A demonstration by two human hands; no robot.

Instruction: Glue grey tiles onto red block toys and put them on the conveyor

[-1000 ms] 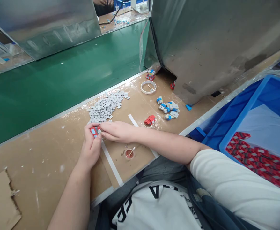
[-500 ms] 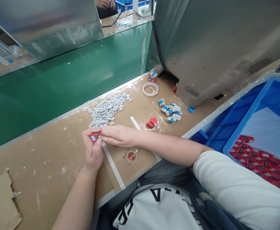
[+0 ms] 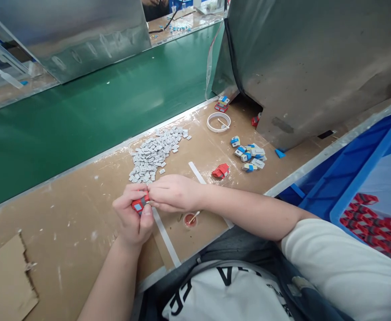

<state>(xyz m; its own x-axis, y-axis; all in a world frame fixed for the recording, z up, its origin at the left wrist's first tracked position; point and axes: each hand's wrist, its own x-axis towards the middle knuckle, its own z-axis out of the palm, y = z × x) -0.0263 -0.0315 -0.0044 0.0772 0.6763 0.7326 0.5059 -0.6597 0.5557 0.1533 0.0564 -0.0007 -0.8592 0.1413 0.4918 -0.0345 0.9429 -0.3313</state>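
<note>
Head: red part [image 3: 140,204] between both hands [image 3: 155,203]

A heap of small grey tiles [image 3: 155,153] lies on the brown worktop [image 3: 82,209] beside the green belt [image 3: 82,116], with a white ring [image 3: 218,121], blue-and-white pieces [image 3: 250,156], a red dab [image 3: 190,220] and a blue bin [image 3: 365,178] nearby.
</note>
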